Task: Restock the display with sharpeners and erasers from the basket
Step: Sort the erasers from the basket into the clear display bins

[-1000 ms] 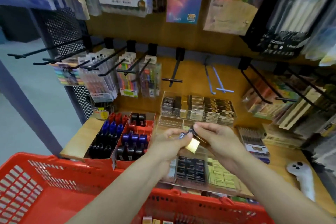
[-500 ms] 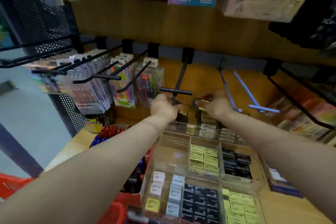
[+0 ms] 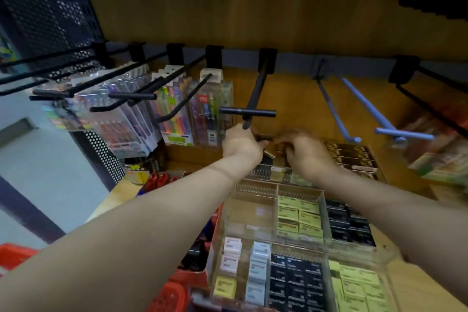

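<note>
Reaching to mid-frame, the left hand (image 3: 241, 143) pinches a small dark item (image 3: 268, 154) – blurred; the right hand (image 3: 307, 153) curls beside it, grip unclear – over the clear display tray's (image 3: 274, 206) back row; red basket (image 3: 15, 256) lower left.

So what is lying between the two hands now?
In the head view, a small dark item with a gold part sits between the left hand and right hand; blur hides what it is.
</note>
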